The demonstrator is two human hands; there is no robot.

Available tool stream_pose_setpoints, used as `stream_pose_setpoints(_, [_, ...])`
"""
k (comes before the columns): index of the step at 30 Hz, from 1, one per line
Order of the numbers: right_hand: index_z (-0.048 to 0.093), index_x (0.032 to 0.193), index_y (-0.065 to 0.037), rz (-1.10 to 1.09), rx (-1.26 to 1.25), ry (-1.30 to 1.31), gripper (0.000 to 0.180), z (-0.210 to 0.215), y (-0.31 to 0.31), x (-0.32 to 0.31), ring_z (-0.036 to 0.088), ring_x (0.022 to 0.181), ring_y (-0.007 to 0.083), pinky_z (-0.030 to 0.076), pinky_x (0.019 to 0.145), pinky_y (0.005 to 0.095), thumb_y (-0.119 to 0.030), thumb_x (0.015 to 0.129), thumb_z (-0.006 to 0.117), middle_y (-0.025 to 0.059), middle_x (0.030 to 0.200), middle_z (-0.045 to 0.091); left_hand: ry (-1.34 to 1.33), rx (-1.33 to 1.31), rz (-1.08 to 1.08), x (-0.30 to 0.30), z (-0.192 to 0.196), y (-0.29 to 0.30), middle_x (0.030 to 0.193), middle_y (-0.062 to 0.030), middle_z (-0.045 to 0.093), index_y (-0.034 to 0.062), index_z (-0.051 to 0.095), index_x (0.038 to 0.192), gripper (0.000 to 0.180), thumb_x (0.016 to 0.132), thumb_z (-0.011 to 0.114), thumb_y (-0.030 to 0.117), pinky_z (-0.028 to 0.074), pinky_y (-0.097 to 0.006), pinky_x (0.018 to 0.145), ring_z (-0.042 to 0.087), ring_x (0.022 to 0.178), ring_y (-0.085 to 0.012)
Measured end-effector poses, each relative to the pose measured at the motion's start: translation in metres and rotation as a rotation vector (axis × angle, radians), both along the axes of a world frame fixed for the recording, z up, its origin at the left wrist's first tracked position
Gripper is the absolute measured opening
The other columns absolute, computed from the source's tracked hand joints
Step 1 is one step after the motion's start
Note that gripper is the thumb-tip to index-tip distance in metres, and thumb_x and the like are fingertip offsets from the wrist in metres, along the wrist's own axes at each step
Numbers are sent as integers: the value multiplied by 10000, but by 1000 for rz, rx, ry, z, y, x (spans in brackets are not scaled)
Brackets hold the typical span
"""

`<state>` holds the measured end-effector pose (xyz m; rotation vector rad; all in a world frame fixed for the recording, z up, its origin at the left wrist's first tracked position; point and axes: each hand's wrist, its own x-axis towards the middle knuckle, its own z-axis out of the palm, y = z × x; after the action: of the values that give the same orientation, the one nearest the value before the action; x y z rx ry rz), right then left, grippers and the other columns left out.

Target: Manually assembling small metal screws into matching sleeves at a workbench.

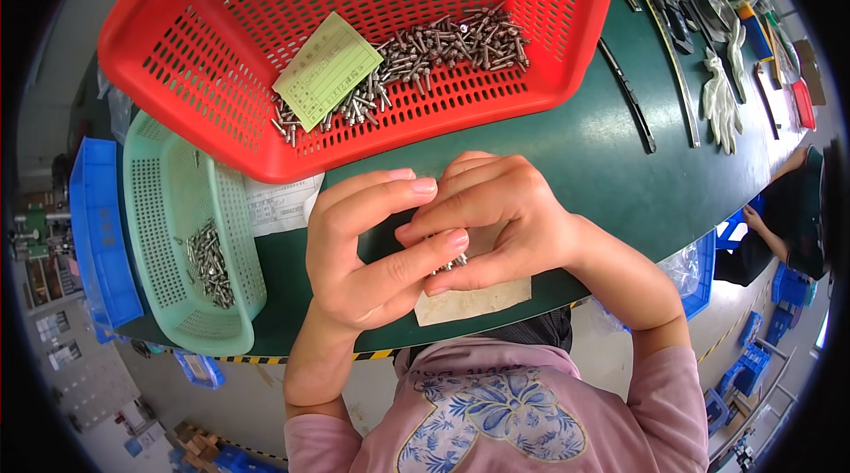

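My left hand (363, 252) and my right hand (509, 216) meet over the near edge of the green table, fingers curled toward each other. Several small shiny metal parts (450, 264) show between the thumbs, gripped by both hands; their exact shape is mostly covered by my fingers. Beneath my right hand lies a piece of tan paper (474, 303). Just beyond the hands stands a large red perforated basket (239, 141), tilted in the view. A heap of metal bolt-like pieces (452, 43) lies in it, with a yellow-green paper slip (328, 70) on top.
At the left, a pale green basket (243, 243) holds a smaller pile of metal pins (209, 267), beside a blue bin (104, 234). A printed sheet (282, 205) lies partly under the red basket. White gloves (721, 101) and tools occupy the right; another person (792, 216) is beyond.
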<state>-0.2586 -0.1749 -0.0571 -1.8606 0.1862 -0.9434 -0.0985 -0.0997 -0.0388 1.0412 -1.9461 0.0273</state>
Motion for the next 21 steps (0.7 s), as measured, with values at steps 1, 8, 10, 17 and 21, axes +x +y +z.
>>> stream_pose_setpoints(1, [710,864,-64,1,5,0,339,0,0,0,602,621,172,433,627,292,-224,584,813,37,736,669,33,1,-1,-1,1,0,1047,-89,561,158,724,849,209,642,742,162,497,-347,765,551,936,-261])
stream_pose_setpoints(8, [708,856,-61,2,18,11,328,2,0,-1,606,627,176,435,624,297,-218,587,811,42,734,669,66,12,-7,-1,1,-1,1037,-84,579,147,722,880,290,595,748,101,514,-332,749,569,914,-255])
stream_pose_setpoints(10, [704,846,-58,8,31,0,317,2,0,0,610,636,185,441,625,300,-214,591,809,45,737,669,112,41,-16,-1,0,-1,1034,-89,578,142,721,877,286,595,748,99,514,-336,748,569,913,-257])
stream_pose_setpoints(17, [698,832,-51,33,64,-13,281,-1,-1,0,623,664,198,462,606,302,-186,608,799,50,763,678,245,112,-36,-3,-5,-2,1024,-98,575,128,719,880,282,600,748,105,513,-352,753,570,907,-263])
stream_pose_setpoints(21, [693,835,-41,58,128,5,271,2,0,-1,629,684,206,469,614,300,-169,617,791,61,767,678,140,76,-25,0,-1,-2,1018,-104,577,130,720,889,292,600,749,106,512,-352,749,571,905,-261])
